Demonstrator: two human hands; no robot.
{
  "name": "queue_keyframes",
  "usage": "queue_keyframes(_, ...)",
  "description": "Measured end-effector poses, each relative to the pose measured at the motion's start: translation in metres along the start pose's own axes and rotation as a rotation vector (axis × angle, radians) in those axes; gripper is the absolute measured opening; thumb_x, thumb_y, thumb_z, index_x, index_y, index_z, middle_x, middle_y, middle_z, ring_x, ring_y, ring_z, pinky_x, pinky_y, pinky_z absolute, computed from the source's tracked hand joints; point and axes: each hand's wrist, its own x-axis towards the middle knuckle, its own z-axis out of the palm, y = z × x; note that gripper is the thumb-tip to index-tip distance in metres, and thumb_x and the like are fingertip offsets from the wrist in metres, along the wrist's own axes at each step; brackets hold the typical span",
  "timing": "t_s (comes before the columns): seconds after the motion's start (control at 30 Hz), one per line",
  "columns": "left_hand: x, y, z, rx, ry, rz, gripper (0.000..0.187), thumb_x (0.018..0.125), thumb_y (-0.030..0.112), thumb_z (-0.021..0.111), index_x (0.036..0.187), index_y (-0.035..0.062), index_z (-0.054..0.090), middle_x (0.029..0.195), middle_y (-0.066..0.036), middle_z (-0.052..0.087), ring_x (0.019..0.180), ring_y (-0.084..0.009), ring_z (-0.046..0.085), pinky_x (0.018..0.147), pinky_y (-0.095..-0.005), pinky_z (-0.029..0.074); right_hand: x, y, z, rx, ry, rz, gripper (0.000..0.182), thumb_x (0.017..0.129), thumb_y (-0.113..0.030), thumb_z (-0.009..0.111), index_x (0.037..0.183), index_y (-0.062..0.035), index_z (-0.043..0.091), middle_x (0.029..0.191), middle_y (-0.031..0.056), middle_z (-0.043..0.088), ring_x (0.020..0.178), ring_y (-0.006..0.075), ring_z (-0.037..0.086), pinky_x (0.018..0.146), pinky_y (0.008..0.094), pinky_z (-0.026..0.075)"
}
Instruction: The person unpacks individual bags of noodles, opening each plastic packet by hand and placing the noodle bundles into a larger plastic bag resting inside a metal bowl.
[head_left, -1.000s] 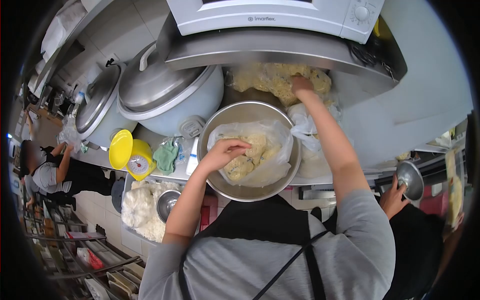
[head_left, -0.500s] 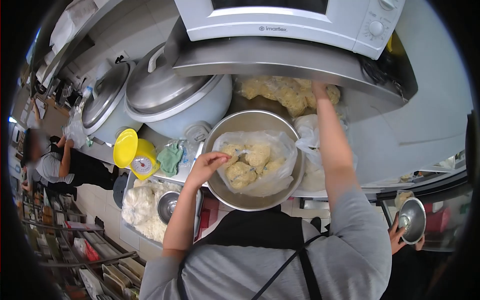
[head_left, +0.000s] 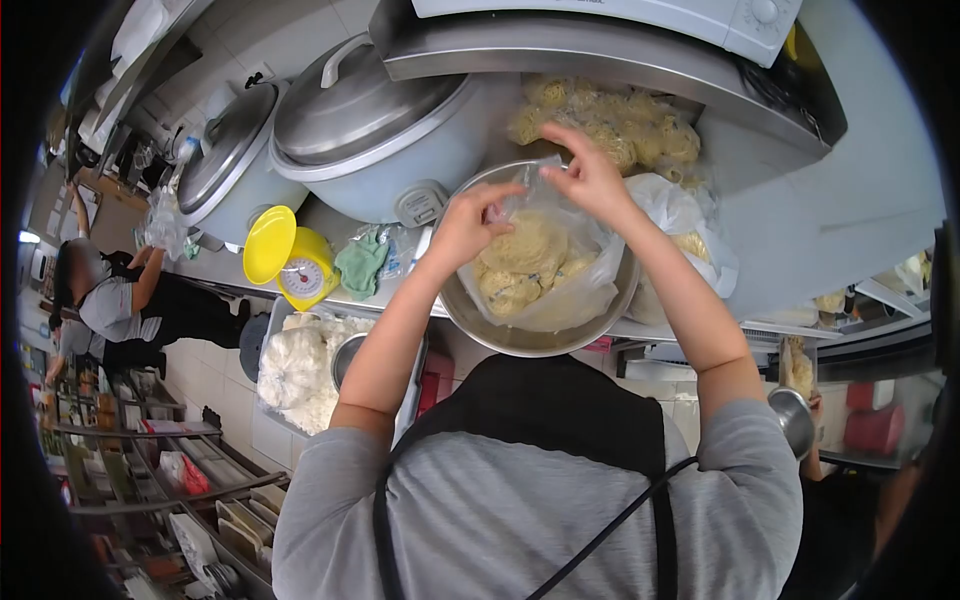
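Head view shows the left hand (head_left: 468, 225) and right hand (head_left: 590, 180) both pinching the mouth of a thin clear plastic bag (head_left: 560, 290) of pale yellow noodle nests (head_left: 525, 258), fingers clamped on the film. It sits inside a round steel bowl (head_left: 500, 335) on the table. Film is likely slippery and tearable, the noodles soft and crushable; the gathered neck looks the safest hold.

The microwave (head_left: 640, 20) above the fingers is cut off by the top edge. The bag (head_left: 560, 290) hides most of the bowl (head_left: 520, 338) below the fingertips. A co-worker (head_left: 110, 300), far left of the hands, has a blurred face.
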Motion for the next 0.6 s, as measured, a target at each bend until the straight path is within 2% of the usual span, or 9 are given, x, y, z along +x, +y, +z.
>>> queue_keyframes(0.03, -0.005, -0.005, 0.001, 0.000, -0.007, 0.002, 0.047, 0.061, 0.005, 0.073, 0.107, 0.0115, 0.061, 0.072, -0.002, 0.047, 0.060, -0.0124, 0.042, 0.058, -0.0243, 0.039, -0.005, -0.003, 0.003, 0.000, 0.005, 0.005, 0.048, 0.075, -0.013, 0.066, 0.120, -0.0091, 0.049, 0.112, 0.0057, 0.055, 0.059, 0.0079, 0.052, 0.057, 0.0208, 0.044)
queue_keyframes(0.13, -0.014, -0.005, -0.006, 0.070, -0.028, -0.018, 0.043, 0.062, 0.003, 0.073, 0.103, 0.0096, 0.062, 0.072, -0.002, 0.047, 0.061, -0.0122, 0.042, 0.057, -0.0248, 0.039, -0.015, -0.006, 0.017, 0.003, -0.381, -0.123, 0.048, 0.072, -0.015, 0.068, 0.116, -0.0133, 0.053, 0.104, 0.0052, 0.056, 0.060, 0.0123, 0.053, 0.059, 0.0255, 0.044)
queue_keyframes(0.27, -0.016, 0.000, -0.018, 0.019, -0.012, -0.025, 0.031, 0.065, 0.002, 0.071, 0.095, 0.0037, 0.062, 0.073, 0.000, 0.051, 0.062, -0.0078, 0.043, 0.056, -0.0216, 0.039, -0.013, -0.008, 0.020, -0.099, -0.424, -0.260, 0.040, 0.070, -0.016, 0.069, 0.107, -0.0106, 0.055, 0.096, 0.0060, 0.055, 0.062, 0.0156, 0.054, 0.060, 0.0290, 0.044)
queue_keyframes(0.33, -0.016, -0.002, -0.022, -0.040, -0.016, -0.065, 0.026, 0.068, 0.002, 0.070, 0.092, 0.0015, 0.062, 0.072, 0.002, 0.052, 0.061, -0.0061, 0.043, 0.056, -0.0200, 0.038, -0.011, -0.016, 0.020, -0.166, -0.279, -0.481, 0.031, 0.071, -0.018, 0.069, 0.098, -0.0094, 0.055, 0.092, 0.0058, 0.054, 0.070, 0.0196, 0.056, 0.064, 0.0335, 0.045)
queue_keyframes(0.37, -0.015, -0.002, -0.023, -0.052, -0.034, -0.090, 0.021, 0.069, 0.002, 0.069, 0.088, 0.0006, 0.061, 0.071, 0.003, 0.051, 0.060, -0.0047, 0.043, 0.055, -0.0185, 0.038, -0.011, -0.021, 0.019, -0.167, -0.278, -0.482, 0.031, 0.071, -0.018, 0.069, 0.098, -0.0094, 0.055, 0.092, 0.0058, 0.054, 0.070, 0.0196, 0.056, 0.064, 0.0335, 0.045)
queue_keyframes(0.43, -0.014, -0.002, -0.027, -0.065, -0.051, -0.114, 0.016, 0.071, 0.001, 0.068, 0.085, -0.0003, 0.060, 0.069, 0.004, 0.051, 0.060, -0.0032, 0.042, 0.054, -0.0170, 0.037, -0.010, -0.045, 0.013, -0.132, -0.554, -0.114, 0.031, 0.071, -0.019, 0.065, 0.097, -0.0106, 0.052, 0.091, 0.0092, 0.054, 0.091, 0.0272, 0.054, 0.073, 0.0368, 0.044)
queue_keyframes(0.47, -0.013, 0.000, -0.030, -0.137, -0.054, -0.176, 0.014, 0.072, 0.001, 0.067, 0.083, -0.0001, 0.059, 0.068, 0.004, 0.051, 0.059, -0.0027, 0.043, 0.053, -0.0168, 0.037, -0.011, -0.042, 0.015, -0.133, -0.552, -0.115, 0.031, 0.071, -0.019, 0.065, 0.097, -0.0106, 0.052, 0.091, 0.0092, 0.054, 0.091, 0.0272, 0.054, 0.073, 0.0368, 0.044)
queue_keyframes(0.53, -0.010, -0.003, -0.037, -0.208, -0.058, -0.235, 0.011, 0.073, 0.001, 0.066, 0.082, 0.0000, 0.059, 0.067, 0.004, 0.051, 0.058, -0.0022, 0.044, 0.052, -0.0166, 0.038, -0.011, -0.032, 0.018, -0.215, -0.514, -0.363, 0.026, 0.073, -0.018, 0.066, 0.095, -0.0107, 0.055, 0.089, 0.0080, 0.054, 0.085, 0.0275, 0.055, 0.069, 0.0368, 0.044)
queue_keyframes(0.6, -0.009, -0.010, -0.044, -0.220, -0.058, -0.270, 0.010, 0.075, 0.003, 0.065, 0.083, -0.0003, 0.061, 0.070, 0.004, 0.052, 0.064, -0.0018, 0.048, 0.055, -0.0176, 0.039, -0.012, -0.027, 0.018, -0.274, -0.478, -0.359, 0.027, 0.073, -0.018, 0.065, 0.096, -0.0107, 0.055, 0.088, 0.0088, 0.055, 0.085, 0.0277, 0.055, 0.069, 0.0368, 0.044)
